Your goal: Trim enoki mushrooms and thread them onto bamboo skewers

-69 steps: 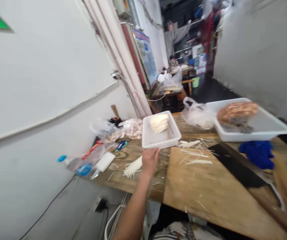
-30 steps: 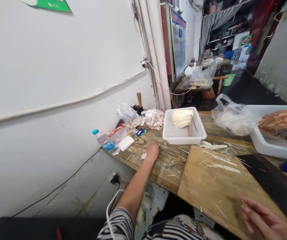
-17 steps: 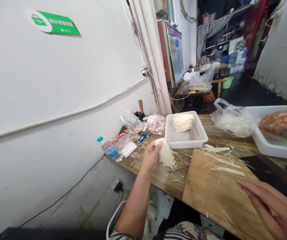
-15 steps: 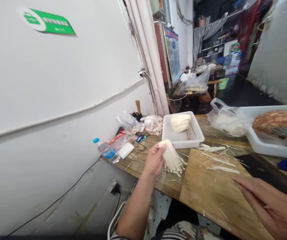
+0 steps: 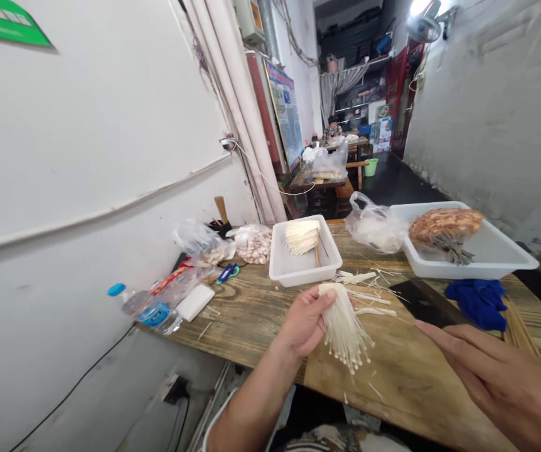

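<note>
The bunch of white enoki mushrooms (image 5: 344,328) hung heads-down above the wooden board (image 5: 393,383), its top clamped between my left hand's (image 5: 304,323) thumb and fingers. My right hand (image 5: 491,370) pinched a thin stick (image 5: 404,320), fingertips together. Beyond the mushrooms sat a small white tray (image 5: 305,275); rightward, a blue cloth (image 5: 477,304) lay beside a dark blade (image 5: 423,301).

free tabletop (image 5: 246,314) between white packet (image 5: 196,303) and hands (image 5: 304,319)

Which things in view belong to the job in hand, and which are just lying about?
Likely part of the work:
enoki bunch in the left hand
thin stick in the right hand
wooden board
small tray holding another bunch

Likely just lying about:
water bottle
blue cloth
</note>
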`<state>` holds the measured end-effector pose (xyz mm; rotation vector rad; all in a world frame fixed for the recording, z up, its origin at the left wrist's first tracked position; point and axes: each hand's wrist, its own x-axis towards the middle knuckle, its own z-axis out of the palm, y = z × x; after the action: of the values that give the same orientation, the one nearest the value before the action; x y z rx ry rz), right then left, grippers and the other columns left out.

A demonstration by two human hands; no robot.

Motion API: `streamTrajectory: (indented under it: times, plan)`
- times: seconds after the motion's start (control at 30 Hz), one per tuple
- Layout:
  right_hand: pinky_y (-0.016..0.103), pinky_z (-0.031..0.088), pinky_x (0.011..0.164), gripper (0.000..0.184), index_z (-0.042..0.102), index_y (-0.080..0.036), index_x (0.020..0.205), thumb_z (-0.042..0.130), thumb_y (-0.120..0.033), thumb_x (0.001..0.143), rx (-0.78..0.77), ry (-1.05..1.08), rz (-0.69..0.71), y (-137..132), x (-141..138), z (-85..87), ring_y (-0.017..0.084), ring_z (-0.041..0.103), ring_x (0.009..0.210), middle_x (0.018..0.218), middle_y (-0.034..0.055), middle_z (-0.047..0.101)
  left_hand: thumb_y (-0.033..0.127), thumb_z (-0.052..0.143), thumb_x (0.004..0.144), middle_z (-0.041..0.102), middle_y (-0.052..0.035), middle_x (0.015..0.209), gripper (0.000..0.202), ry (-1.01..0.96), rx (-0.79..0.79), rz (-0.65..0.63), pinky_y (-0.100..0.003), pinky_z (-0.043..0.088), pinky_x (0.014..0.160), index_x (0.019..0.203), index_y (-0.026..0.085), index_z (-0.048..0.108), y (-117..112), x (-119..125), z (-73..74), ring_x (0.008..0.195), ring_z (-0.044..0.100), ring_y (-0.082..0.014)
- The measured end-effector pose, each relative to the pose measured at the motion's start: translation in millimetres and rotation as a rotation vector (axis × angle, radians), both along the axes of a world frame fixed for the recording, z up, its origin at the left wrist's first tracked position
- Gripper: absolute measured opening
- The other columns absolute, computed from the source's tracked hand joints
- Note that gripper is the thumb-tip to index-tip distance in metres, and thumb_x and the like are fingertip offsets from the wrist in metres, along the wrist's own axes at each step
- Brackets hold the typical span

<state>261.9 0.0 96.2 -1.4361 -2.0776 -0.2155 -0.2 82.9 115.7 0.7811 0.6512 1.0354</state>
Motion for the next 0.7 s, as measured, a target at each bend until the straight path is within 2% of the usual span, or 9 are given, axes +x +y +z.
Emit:
streamTrajectory:
  times: [0.13,0.4,0.7]
  plan:
    - [0.016,0.050,0.063,0.039,0.054,-0.039,0.130,0.035,-0.032,0.097,-0.042,-0.063,0.051,-2.7,6.0,-0.5,0.009,0.067,0.080,0.106,-0.0042,0.066,0.035,0.081,0.068,0.072,-0.0089,0.079,0.033,-0.004,0.005,-0.026,-0.028,0.053,0.069,0.086,0.010,0.071,1.6,2.1,-0.3,0.071,0.068,-0.0181]
    - [0.017,0.050,0.065,0.039,0.052,-0.039,0.131,0.034,-0.032,0.097,-0.021,-0.082,0.065,0.4,5.6,-2.7,0.010,0.066,0.082,0.104,-0.0041,0.066,0.030,0.083,0.065,0.071,-0.0054,0.071,0.028,-0.038,-0.006,-0.008,-0.023,0.051,0.065,0.081,0.011,0.070,1.9,2.0,0.5,0.063,0.064,-0.0123]
    - [0.019,0.051,0.066,0.041,0.050,-0.041,0.132,0.032,-0.032,0.097,-0.035,-0.096,0.061,-0.1,8.5,-6.0,0.011,0.066,0.083,0.106,-0.0042,0.065,0.030,0.085,0.064,0.070,-0.0051,0.071,0.031,-0.020,0.001,0.014,-0.023,0.051,0.067,0.083,0.011,0.071,3.5,0.0,-4.4,0.065,0.064,-0.0123]
